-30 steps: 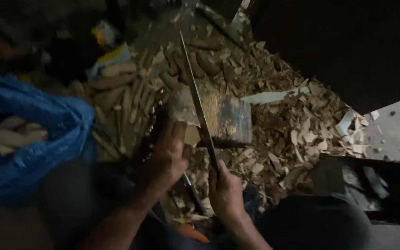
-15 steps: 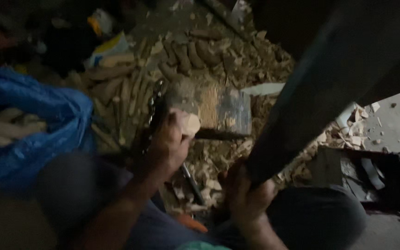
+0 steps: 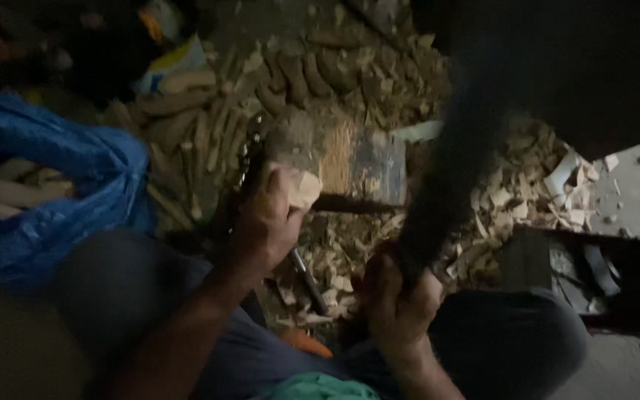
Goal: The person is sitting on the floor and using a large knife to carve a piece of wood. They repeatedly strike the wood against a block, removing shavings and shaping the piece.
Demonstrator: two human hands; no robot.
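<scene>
The left hand point(image 3: 264, 222) is clamping a pale wood piece point(image 3: 301, 189) on the chopping block point(image 3: 357, 159). The right hand point(image 3: 398, 300), fingers wrapped tight, is raising a blurred long blade point(image 3: 450, 163); a misjudged stroke could hit those fingers.

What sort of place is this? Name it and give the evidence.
Probably a dim woodcarving workspace on the floor: a worn wooden chopping block, a heap of pale wood chips, and a blue plastic bag holding cut sticks.

Right hand point(image 3: 398, 296) swung long blade point(image 3: 446, 163) up from chopping block point(image 3: 357, 159), now raised, blurred; left hand point(image 3: 268, 218) shifted wood piece point(image 3: 301, 189) slightly on block edge
</scene>
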